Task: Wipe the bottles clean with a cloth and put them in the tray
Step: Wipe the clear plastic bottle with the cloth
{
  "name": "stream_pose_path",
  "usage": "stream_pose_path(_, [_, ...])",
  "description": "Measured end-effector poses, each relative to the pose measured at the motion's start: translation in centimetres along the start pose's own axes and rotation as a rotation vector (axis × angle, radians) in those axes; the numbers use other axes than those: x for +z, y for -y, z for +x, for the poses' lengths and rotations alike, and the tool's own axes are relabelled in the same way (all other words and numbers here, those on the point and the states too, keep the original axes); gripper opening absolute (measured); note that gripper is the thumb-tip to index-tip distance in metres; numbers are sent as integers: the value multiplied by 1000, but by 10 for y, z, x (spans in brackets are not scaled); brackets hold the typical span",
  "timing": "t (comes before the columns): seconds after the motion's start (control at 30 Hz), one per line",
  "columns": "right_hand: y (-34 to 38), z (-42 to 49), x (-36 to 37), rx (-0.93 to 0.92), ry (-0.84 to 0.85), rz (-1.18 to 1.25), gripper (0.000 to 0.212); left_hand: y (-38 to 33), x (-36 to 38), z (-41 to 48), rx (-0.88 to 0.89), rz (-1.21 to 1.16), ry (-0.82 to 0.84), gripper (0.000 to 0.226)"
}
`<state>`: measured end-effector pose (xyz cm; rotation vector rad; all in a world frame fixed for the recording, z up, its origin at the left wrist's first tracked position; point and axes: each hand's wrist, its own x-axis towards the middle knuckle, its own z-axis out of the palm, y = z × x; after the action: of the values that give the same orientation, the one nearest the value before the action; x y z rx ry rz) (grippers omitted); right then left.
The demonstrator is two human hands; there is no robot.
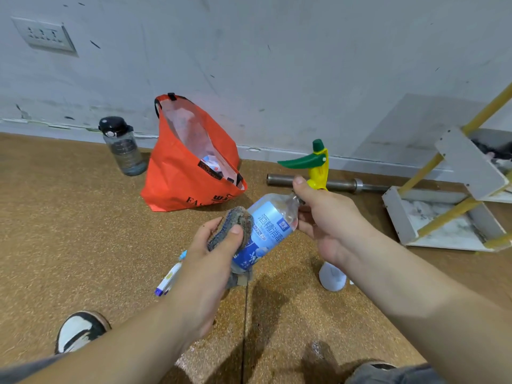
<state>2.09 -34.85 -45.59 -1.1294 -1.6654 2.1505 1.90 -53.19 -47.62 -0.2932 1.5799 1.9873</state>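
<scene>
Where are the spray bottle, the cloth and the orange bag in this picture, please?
spray bottle (273,223), head view, on its blue label.
cloth (238,216), head view, on its bunched upper fold.
orange bag (171,181), head view, on its front panel.

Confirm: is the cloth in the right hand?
No, the left hand holds the cloth against the spray bottle; the right hand grips its neck.

It looks like a plain room in a home or small gym: a brown speckled floor (69,245), a scuffed white wall (277,65) with a socket (44,36), a steel bar (340,185) lying beside the wall, an orange bag (177,187).
</scene>
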Motion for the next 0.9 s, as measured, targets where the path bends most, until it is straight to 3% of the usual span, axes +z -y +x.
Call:
stream_pose_path(0.2, [-14,-7,7,-325,62,-216,28,7,1,6,-210,23,33,34])
stream_pose_path(0.27, [-15,-8,9,-366,81,-225,24,13,0,11,-162,120,-12,29])
stream_pose_path(0.33, [-14,-7,11,-397,81,-228,25,17,-1,15,14,291,-48,24])
stream_pose_path(0.43, [-15,-10,16,-438,121,-237,36,12,4,5,497,647,22,21])
stream_pose_path(0.5, [-22,-14,18,-416,188,-255,39,14,5,4,826,922,72,36])
stream_pose_path(0.57, [-27,-18,19,-380,241,-305,47,15,-4,8,954,1047,106,48])
stream_pose_path(0.63, [-25,-20,16,-393,272,-329,43,8,-13,14,885,952,187,44])
stream_pose_path(0.67, [-23,-19,13,-425,285,-319,32,3,-15,17,765,818,235,36])
stream_pose_path(0.73, [-12,-22,8,-461,337,-289,8,-6,-12,18,354,469,266,24])
stream_pose_path(0.8, [-6,-24,3,-471,423,-288,8,-5,-12,19,101,388,231,34])
stream_pose_path(0.87, [-6,-24,3,-477,483,-310,11,-1,-6,13,86,462,182,36])
stream_pose_path(0.9, [-8,-24,3,-475,501,-321,12,3,-3,7,191,463,178,32])
